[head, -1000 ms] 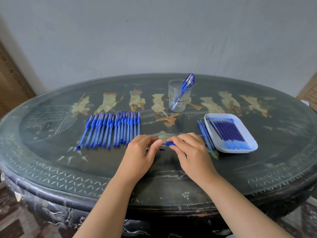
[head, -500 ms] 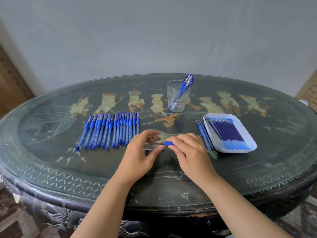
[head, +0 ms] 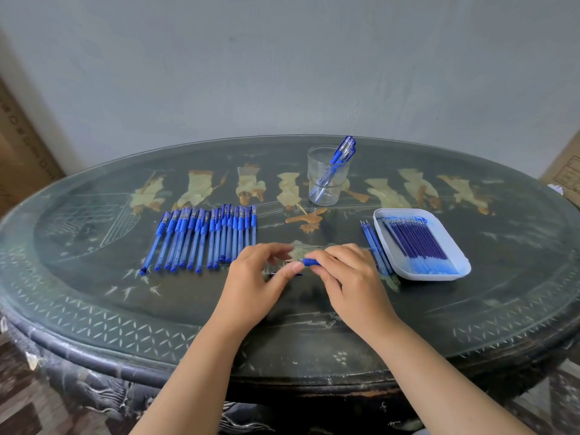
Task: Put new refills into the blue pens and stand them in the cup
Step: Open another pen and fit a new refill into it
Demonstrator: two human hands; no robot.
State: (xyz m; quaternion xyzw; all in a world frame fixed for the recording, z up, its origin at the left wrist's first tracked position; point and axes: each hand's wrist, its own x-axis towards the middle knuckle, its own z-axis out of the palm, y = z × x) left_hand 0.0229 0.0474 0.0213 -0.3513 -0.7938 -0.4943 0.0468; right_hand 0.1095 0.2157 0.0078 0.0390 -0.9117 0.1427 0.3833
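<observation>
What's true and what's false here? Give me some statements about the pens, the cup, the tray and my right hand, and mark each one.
1. The clear cup holds leaning pens. True.
2. The white tray lies left of the row of pens. False: it lies to their right.
3. The right hand grips a pen. True.
4. The refills in the tray stand upright. False: they lie flat.
</observation>
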